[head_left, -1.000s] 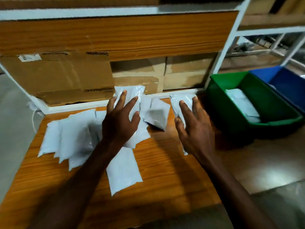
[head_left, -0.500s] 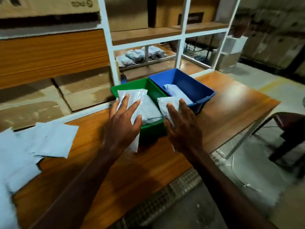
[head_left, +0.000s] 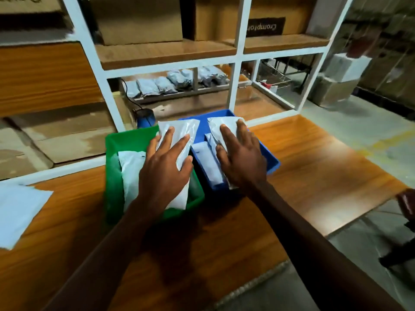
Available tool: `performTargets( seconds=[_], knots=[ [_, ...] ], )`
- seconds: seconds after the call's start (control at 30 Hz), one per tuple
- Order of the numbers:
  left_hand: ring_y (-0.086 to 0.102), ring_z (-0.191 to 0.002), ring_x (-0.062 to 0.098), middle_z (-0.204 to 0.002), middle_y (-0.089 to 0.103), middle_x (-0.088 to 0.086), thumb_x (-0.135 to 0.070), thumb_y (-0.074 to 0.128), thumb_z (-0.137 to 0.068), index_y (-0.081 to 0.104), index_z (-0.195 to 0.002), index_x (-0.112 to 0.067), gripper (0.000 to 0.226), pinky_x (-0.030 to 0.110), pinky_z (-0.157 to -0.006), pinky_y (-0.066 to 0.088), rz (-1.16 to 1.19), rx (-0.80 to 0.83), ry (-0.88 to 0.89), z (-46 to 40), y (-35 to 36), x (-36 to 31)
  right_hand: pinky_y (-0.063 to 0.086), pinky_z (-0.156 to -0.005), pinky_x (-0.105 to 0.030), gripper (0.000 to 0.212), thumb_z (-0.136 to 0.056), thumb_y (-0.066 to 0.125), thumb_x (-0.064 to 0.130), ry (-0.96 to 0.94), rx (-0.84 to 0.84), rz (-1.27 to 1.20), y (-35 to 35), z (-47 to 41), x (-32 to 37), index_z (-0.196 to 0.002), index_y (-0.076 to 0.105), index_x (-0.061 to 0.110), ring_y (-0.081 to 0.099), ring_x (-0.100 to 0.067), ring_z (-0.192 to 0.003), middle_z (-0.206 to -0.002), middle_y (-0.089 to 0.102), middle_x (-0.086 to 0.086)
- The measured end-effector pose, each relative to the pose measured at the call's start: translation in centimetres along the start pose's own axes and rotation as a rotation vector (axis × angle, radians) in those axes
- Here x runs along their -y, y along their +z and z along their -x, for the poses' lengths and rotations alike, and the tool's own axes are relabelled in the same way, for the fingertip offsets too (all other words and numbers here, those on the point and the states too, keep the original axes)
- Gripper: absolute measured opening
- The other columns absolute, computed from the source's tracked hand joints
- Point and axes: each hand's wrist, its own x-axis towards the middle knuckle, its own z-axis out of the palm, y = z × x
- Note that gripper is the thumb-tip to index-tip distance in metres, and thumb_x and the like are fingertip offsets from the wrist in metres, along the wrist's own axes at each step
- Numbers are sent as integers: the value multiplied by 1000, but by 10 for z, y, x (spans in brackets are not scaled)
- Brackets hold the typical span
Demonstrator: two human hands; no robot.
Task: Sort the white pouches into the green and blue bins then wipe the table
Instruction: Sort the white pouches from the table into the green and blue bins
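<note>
My left hand (head_left: 167, 168) holds a white pouch (head_left: 182, 131) over the green bin (head_left: 112, 176), palm down on top of it. Another white pouch (head_left: 131, 173) lies inside that bin. My right hand (head_left: 241, 160) holds a second white pouch (head_left: 221, 125) over the blue bin (head_left: 272, 163), where more pouches (head_left: 202, 151) lie. The two bins stand side by side on the wooden table (head_left: 314, 176). A loose pouch (head_left: 20, 212) rests at the table's left edge.
A white-framed shelf unit (head_left: 238, 61) rises right behind the bins, with cardboard boxes (head_left: 139, 19) above and grey packets (head_left: 177, 83) on a lower shelf. A blue cylinder (head_left: 145, 117) stands behind the green bin. The table's right edge drops to the floor.
My view swung right from the pouch pile to the bins. Both hands carried a pouch each from the pile and now hold them over the green and blue bins.
</note>
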Motion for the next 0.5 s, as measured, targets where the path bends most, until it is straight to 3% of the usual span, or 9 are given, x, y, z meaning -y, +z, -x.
performTargets(
  seconds=[0.2, 0.37, 0.5],
  knots=[
    [35, -137, 39, -157, 38, 2, -36, 56, -89, 53, -140, -33, 52, 53, -103, 43, -137, -51, -126, -19, 9, -11, 45, -94, -51, 51, -98, 45, 48, -42, 320, -16, 65, -64, -16, -147, 36, 37, 34, -42, -133, -162, 19, -10],
    [38, -135, 43, -155, 39, 7, -44, 46, -89, 54, -139, -29, 53, 53, -110, 35, -262, -110, -213, -11, 8, -16, 41, -101, -54, 51, -101, 37, 50, -77, 580, -30, 123, -82, -16, -150, 29, 37, 18, -41, -145, -166, 7, -8],
    [37, -136, 41, -157, 36, 6, -41, 50, -90, 53, -140, -28, 52, 48, -114, 30, -287, -123, -264, -9, 2, -8, 32, -109, -55, 56, -101, 27, 55, -3, 764, -7, 158, -83, -19, -153, 23, 34, 7, -41, -149, -167, -4, -9]
  ],
)
